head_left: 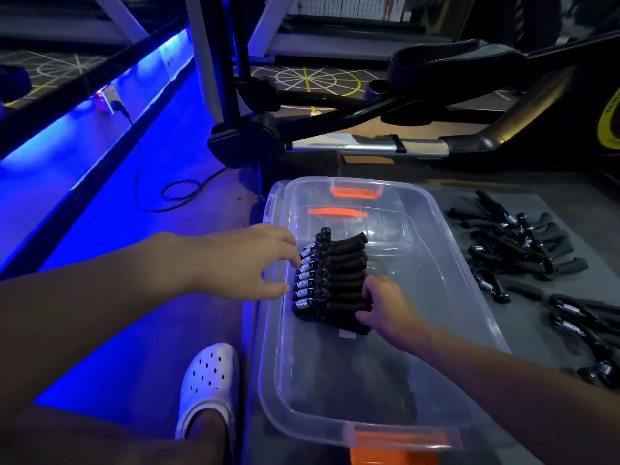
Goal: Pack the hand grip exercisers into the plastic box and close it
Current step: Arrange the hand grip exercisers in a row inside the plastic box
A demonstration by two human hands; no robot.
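A clear plastic box point(446, 229) with orange latches stands on the floor in front of me. Inside it, a neat row of several black hand grip exercisers point(335, 273) with silver springs lies against the left wall. My left hand point(255, 260) reaches over the box's left rim, its fingertips touching the springs. At the row's right end my right hand point(385, 307) presses its fingers on the foam handles. More loose exercisers point(523, 243) lie in a pile on the grey mat to the right of the box. No lid is clearly visible.
A black exercise machine frame point(335, 129) stands just behind the box. A black cable point(174, 193) loops on the blue-lit floor at left. My foot in a white clog point(209, 380) rests left of the box. More exercisers point(583, 323) lie at the far right.
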